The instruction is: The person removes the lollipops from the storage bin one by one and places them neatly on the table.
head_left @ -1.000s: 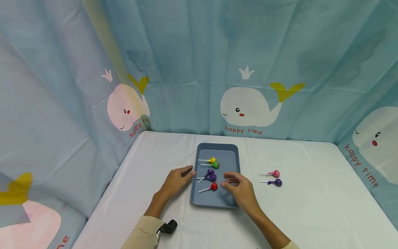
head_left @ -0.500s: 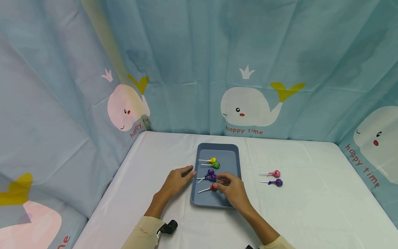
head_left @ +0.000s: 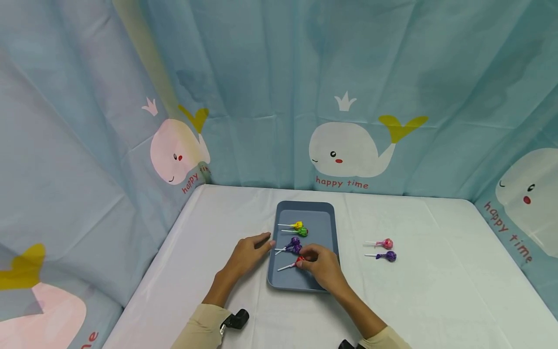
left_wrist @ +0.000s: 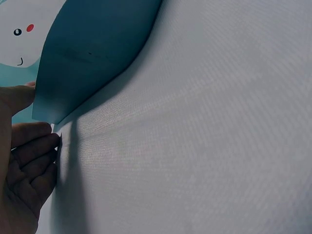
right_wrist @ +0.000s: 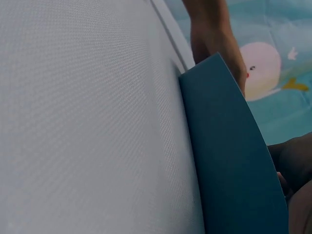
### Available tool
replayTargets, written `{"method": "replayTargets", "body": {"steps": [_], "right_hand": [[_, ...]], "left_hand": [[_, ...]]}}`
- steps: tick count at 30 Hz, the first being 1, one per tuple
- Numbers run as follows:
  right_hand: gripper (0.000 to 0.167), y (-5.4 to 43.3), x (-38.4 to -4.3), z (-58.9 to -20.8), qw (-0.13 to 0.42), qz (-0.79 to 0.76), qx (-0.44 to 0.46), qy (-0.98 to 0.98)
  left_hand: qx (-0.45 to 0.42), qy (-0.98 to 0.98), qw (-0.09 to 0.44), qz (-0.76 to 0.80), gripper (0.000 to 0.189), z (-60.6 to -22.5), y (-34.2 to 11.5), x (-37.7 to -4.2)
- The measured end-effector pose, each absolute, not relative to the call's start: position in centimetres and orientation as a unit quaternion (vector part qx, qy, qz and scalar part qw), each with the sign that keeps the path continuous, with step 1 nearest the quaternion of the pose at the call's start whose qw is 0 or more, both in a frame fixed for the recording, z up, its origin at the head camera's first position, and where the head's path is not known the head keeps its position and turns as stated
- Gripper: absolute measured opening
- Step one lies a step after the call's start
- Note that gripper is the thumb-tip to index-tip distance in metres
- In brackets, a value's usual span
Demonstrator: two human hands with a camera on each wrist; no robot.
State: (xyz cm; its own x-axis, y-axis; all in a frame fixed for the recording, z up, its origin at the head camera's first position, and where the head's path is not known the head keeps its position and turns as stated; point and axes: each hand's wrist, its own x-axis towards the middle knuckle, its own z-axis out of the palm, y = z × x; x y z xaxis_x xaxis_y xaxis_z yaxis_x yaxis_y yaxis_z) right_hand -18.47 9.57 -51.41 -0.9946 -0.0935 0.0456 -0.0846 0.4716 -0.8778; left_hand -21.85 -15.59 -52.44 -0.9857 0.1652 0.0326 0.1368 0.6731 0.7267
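A blue-grey tray lies on the table with lollipops inside. A red lollipop is nearest the front, its stick pointing left. Thumb and fingers of my right hand close round its head, partly hiding it. Just beyond are two purple lollipops with crossed sticks, one right at the right fingertips. Farther back lie a green lollipop and a yellow lollipop. My left hand rests at the tray's left side, thumb at the rim and fingers extended along the outside, as the left wrist view shows too.
On the white tablecloth right of the tray lie a pink lollipop and another purple lollipop. A blue curtain with whale prints hangs behind and at the sides. A black camera mount sits at the left wrist.
My right hand has moved left over the tray, and its thumb and fingers have come round the red lollipop's head. The left hand and the tray have stayed in place.
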Motion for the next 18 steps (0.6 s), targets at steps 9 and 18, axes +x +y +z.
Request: {"method": "replayTargets", "body": {"steps": [9,18], "right_hand": [[0.020,9.47,-18.53,-51.51,0.008,-0.487,-0.067,0.871],[0.020,9.50,-18.32,-51.60,0.009,-0.486,-0.067,0.872]], "left_hand": [[0.079,0.913,0.022,0.400,0.061,-52.42,-15.57,-21.78],[0.076,0.909,0.019,0.410,0.060,-52.35,-15.62,-21.75]]}}
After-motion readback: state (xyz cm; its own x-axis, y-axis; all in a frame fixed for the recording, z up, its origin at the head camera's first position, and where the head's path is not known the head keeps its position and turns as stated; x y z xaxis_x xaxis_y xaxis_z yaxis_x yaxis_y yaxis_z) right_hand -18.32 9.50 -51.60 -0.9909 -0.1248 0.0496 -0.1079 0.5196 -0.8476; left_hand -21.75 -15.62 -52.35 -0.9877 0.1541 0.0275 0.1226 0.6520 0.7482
